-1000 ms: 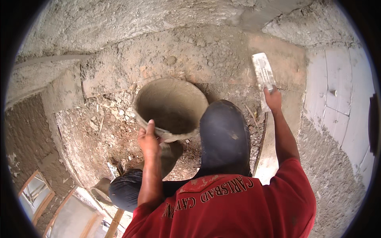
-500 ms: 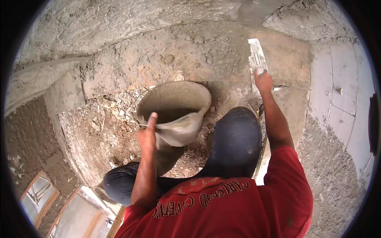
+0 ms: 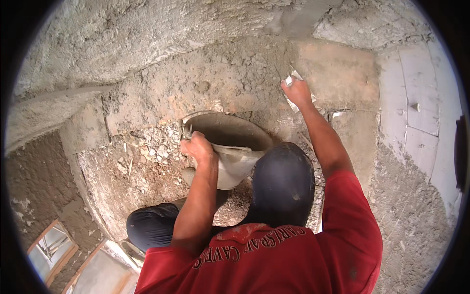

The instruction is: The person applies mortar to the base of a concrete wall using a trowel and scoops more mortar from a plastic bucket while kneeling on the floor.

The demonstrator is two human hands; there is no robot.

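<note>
A mortar-coated bucket [image 3: 235, 169] stands tilted in front of my knees, its dark mouth facing away from me; how much is inside is hard to see. My left hand [image 3: 199, 148] is closed around the left part of its rim. Further right, my right hand [image 3: 298, 93] grips a plastering trowel [image 3: 296, 75], covering most of its handle and blade. The trowel is over a flat, mortar-smeared board [image 3: 338, 66], beside a spread of rough wet mortar [image 3: 249, 68]. Whether the blade touches the board I cannot tell.
A rough plastered wall [image 3: 137, 39] runs along the far side. Pale block wall [image 3: 416, 93] rises at the right. Broken rubble [image 3: 152, 152] covers the ground left of the bucket. My dark-covered knee [image 3: 284, 181] is close to the bucket's right side. Window openings [image 3: 51, 250] appear lower left.
My right hand has brought the trowel left and nearer, turning it. My left hand has shifted right along with the bucket, which has swung and tipped differently.
</note>
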